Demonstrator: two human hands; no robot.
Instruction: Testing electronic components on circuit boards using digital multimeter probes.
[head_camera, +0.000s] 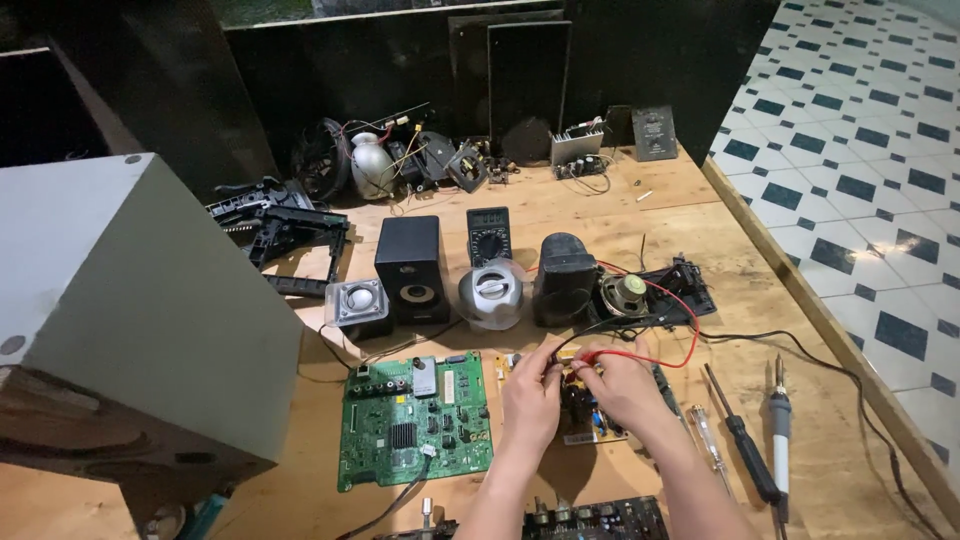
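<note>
Board (580, 415): under both hands, long axis running toward the person.
Left hand (532, 392): pinching black probe (556, 352).
Right hand (622, 385): pinching red probe (592, 355), tip pointing left.

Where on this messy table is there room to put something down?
Bare wood shows between the soldering iron and the table's right edge, and at the back between the multimeter and the heatsink board. It is crowded around both hands, the green circuit board and the speaker row.
</note>
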